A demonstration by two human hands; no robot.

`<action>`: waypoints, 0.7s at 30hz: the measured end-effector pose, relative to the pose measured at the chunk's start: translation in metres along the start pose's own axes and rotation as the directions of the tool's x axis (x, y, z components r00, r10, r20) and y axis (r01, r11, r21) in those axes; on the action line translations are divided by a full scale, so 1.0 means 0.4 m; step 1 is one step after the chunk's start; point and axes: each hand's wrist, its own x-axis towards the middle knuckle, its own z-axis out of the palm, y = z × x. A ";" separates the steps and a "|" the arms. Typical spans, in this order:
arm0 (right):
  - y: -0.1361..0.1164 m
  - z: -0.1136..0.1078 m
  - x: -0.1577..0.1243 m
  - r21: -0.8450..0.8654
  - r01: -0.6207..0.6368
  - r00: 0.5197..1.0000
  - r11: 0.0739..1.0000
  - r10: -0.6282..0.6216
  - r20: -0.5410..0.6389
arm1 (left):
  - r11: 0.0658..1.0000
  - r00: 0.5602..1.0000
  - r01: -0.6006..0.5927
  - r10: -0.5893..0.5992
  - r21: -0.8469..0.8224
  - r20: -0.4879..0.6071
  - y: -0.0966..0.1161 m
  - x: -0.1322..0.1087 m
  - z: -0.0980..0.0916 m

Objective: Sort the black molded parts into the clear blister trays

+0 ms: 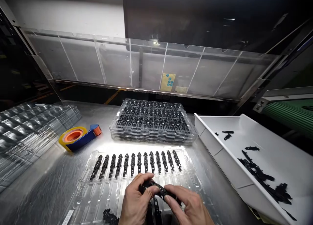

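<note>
Between my two hands is a narrow black plastic part (161, 191) with small holes along it. The thumb and fingers of my left hand (137, 199) pinch its left end, and my right hand (187, 203) grips the right end. Both hands are over a clear plastic tray (94, 195) with long slots. Along the tray's far row lie several similar black parts (132, 164), side by side. More black parts (156, 209) show below my hands, partly hidden by them. Another black part (110, 217) lies at the tray's near left.
Behind the tray stands a stack of filled clear trays (153, 137). Stacked clear trays (36, 133) and a yellow tape roll in a blue dispenser (83, 141) are on the left. A white bin (220, 155) with loose black parts and a green conveyor belt (290, 112) stand right.
</note>
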 end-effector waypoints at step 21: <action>0.193 -0.101 0.139 -0.757 -0.363 0.931 0.543 0.239 -0.275 | 0.980 0.982 0.189 -0.190 -0.058 -0.006 -0.041 0.023 -0.031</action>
